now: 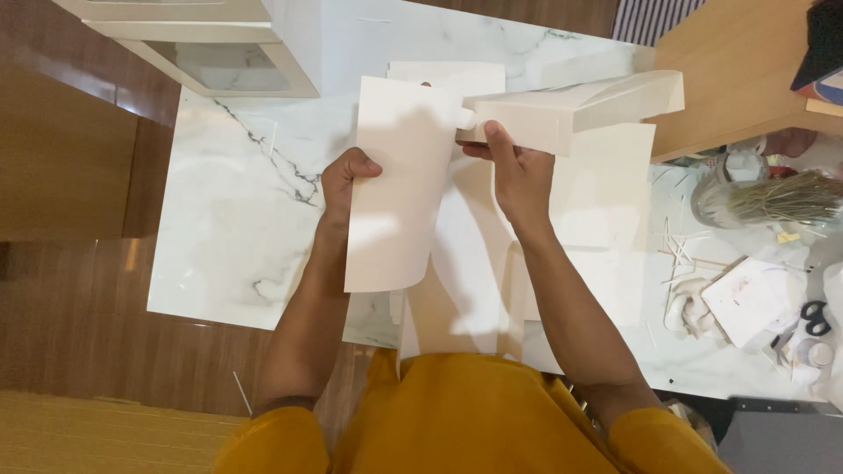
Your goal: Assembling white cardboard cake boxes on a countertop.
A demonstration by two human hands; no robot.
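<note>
Head view, looking straight down on a white marble-patterned desk (237,219) with grey veins.

Left hand (345,183) is closed on the left long edge of a tall off-white rectangular card sheet (395,184), thumb on the upper face, fingers tucked behind. The sheet's long axis runs away from the body; its lower end curls a little and hangs free above the desk.

Right hand (518,180) is closed on a folded off-white card box-like piece (571,110), thumb pressed against its near face. That piece's long axis runs crosswise, stretching off to the right of the sheet. Its left end meets the sheet's upper right edge, where a small rounded tab (465,117) shows (whether it is slotted in or only touching, I cannot tell).

The two hands sit on either side of the sheet; the right one is the nearer to the joint, just below it.

More flat off-white card sheets (606,202) lie on the desk under and to the right of the held sheet. Further right of it: a clear jar of thin wooden sticks (773,200), loose sticks, black-handled scissors (817,318). Up and left of the sheet, a white cabinet-like box (228,53).
</note>
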